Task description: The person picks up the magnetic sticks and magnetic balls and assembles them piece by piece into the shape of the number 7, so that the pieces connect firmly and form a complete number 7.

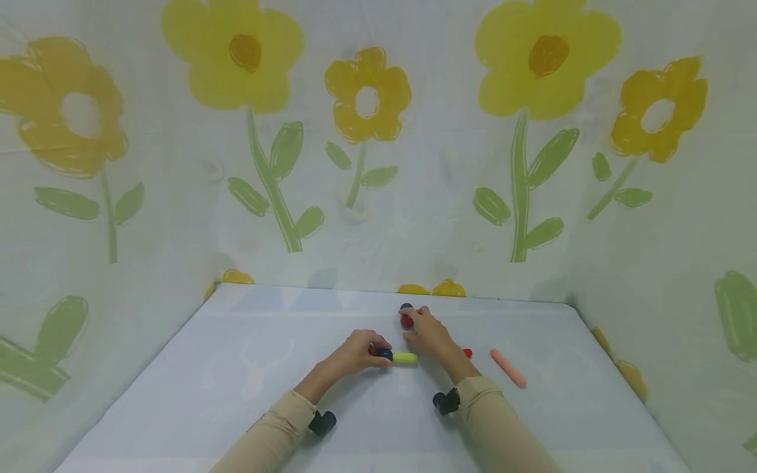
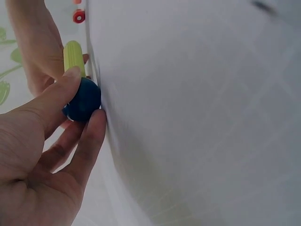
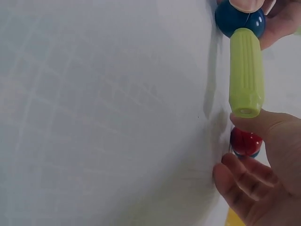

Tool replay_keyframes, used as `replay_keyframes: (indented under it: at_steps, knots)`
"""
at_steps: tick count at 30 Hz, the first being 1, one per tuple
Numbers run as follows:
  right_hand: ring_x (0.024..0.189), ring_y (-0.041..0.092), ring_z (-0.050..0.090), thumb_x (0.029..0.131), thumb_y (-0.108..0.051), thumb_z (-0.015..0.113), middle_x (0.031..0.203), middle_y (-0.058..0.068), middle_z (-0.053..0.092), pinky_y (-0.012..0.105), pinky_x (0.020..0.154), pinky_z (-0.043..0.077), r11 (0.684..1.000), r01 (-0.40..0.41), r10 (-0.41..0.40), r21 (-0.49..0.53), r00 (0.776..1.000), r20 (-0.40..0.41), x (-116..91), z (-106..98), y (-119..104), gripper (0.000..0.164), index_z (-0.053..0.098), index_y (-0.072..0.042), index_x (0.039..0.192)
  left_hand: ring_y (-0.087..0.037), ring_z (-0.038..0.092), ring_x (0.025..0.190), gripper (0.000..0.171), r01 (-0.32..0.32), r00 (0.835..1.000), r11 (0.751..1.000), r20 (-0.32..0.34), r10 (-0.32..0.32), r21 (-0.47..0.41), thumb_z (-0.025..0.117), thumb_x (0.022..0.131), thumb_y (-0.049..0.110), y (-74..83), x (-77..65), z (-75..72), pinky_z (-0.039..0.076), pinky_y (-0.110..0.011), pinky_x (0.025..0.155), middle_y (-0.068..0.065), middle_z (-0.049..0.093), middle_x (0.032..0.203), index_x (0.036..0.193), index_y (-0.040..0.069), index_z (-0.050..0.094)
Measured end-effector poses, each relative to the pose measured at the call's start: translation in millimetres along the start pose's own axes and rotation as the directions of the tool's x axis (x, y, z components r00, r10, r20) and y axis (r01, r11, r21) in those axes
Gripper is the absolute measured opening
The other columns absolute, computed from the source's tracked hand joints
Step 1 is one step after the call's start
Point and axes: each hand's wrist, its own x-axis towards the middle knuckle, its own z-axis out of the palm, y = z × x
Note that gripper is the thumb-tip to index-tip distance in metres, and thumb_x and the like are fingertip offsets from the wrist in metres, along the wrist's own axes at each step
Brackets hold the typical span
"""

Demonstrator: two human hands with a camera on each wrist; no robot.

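Observation:
My left hand [image 1: 357, 351] pinches a dark blue ball [image 2: 83, 100] between thumb and fingers. A ribbed yellow-green stick [image 3: 245, 73] extends from that ball, pointing toward the right hand. Farther back, my right hand [image 1: 432, 336] is spread around a shiny red ball [image 3: 245, 140], its thumb and fingers loosely bent on either side. Whether they touch the ball is hard to tell. Behind the red ball shows another dark blue ball [image 1: 405, 307], partly covered by the right fingers.
An orange stick [image 1: 507, 368] lies on the white-covered table [image 1: 236, 381] right of the right forearm. A small red piece [image 1: 468, 353] peeks out beside the right wrist. Flower-printed cloth [image 1: 402, 230] surrounds the table at the back and sides.

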Motion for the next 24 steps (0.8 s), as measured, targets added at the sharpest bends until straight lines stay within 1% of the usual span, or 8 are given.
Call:
replay_keyframes:
  at_steps: [4, 9, 15, 18, 24]
  knots:
    - [0.098, 0.024, 0.058, 0.089, -0.02, 0.073, 0.119, 0.013, 0.056, 0.045, 0.094, 0.054, 1.0, 0.013, -0.013, -0.017, 1.0, 0.003, 0.3, -0.6, 1.2, 0.05, 0.055, -0.027, 0.136, -0.006, 0.055, 0.075, 0.034, -0.003, 1.0, 1.0, 0.006, 0.003, -0.006, 0.081, 0.081, 0.023, 1.8, 1.4, 0.4, 0.05, -0.017, 0.071, -0.003, 0.073, 0.102, 0.111, 0.008, 0.074]
    - [0.093, 0.022, 0.058, 0.09, -0.018, 0.072, 0.11, 0.01, 0.06, 0.042, 0.092, 0.055, 0.999, 0.041, -0.041, -0.007, 0.999, -0.026, 1.3, 1.6, 4.4, 0.043, 0.059, -0.026, 0.131, -0.007, 0.056, 0.075, 0.034, -0.002, 1.0, 1.0, 0.004, 0.002, -0.004, 0.08, 0.081, 0.022, 2.5, 1.3, -0.7, 0.05, -0.017, 0.069, -0.004, 0.073, 0.102, 0.11, 0.006, 0.074]
    - [0.09, 0.022, 0.058, 0.09, -0.016, 0.072, 0.108, 0.01, 0.061, 0.041, 0.091, 0.055, 0.998, 0.063, -0.063, -0.011, 0.997, -0.039, 1.5, 4.4, 7.4, 0.042, 0.06, -0.024, 0.13, -0.007, 0.055, 0.075, 0.034, -0.017, 1.0, 1.0, 0.006, 0.017, -0.003, 0.08, 0.081, 0.022, 2.1, 0.5, -0.9, 0.049, -0.016, 0.069, -0.005, 0.073, 0.101, 0.11, 0.005, 0.074]
    - [0.088, 0.022, 0.057, 0.09, -0.017, 0.071, 0.106, 0.01, 0.061, 0.041, 0.089, 0.056, 0.997, 0.078, -0.078, -0.007, 0.996, -0.043, -0.2, 3.7, 7.7, 0.041, 0.061, -0.024, 0.129, -0.006, 0.055, 0.075, 0.034, -0.007, 1.0, 1.0, 0.007, 0.007, -0.006, 0.08, 0.081, 0.023, 2.4, 0.1, -0.7, 0.049, -0.016, 0.069, -0.004, 0.073, 0.101, 0.11, 0.006, 0.074]
    - [0.09, 0.022, 0.057, 0.091, -0.018, 0.07, 0.107, 0.009, 0.061, 0.042, 0.088, 0.056, 0.997, 0.072, -0.071, 0.022, 0.996, -0.05, -7.0, -3.5, 7.8, 0.038, 0.061, -0.025, 0.128, -0.007, 0.056, 0.076, 0.033, 0.004, 1.0, 1.0, 0.003, -0.004, -0.005, 0.081, 0.081, 0.022, 2.3, 0.8, -0.3, 0.05, -0.017, 0.07, -0.004, 0.073, 0.101, 0.109, 0.006, 0.074]
